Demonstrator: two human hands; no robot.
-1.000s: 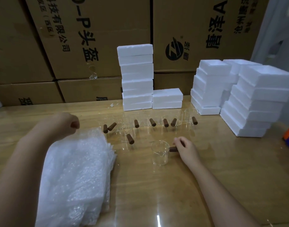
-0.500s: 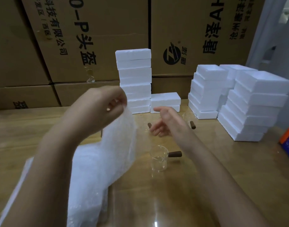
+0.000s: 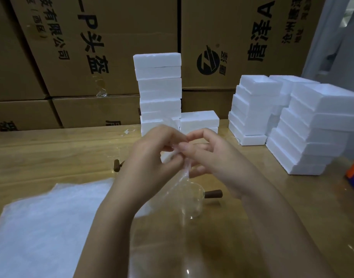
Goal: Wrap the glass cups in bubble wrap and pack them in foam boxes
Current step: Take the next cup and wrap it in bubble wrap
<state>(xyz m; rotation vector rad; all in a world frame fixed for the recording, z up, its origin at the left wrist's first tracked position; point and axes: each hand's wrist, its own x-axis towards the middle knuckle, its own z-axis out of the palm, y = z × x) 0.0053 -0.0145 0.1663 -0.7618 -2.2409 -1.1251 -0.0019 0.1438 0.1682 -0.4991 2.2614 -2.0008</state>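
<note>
Pinching one bubble wrap sheet (image 3: 184, 174) by its top, left hand (image 3: 150, 157) and right hand (image 3: 212, 163) both curled on it, above mid-worktop (image 3: 282, 217). Glass cup (image 3: 192, 203) upright beneath, bare. Likely step: opening the sheet. Next: spreading it flat beside the cup.

Left carton (image 3: 112, 47) had "-P头盔" plus smaller "有限公司" and "(西区)". Right carton (image 3: 242, 37) read "唐泽A", cut off, next to a round black logo (image 3: 208, 60), all printed sideways.
</note>
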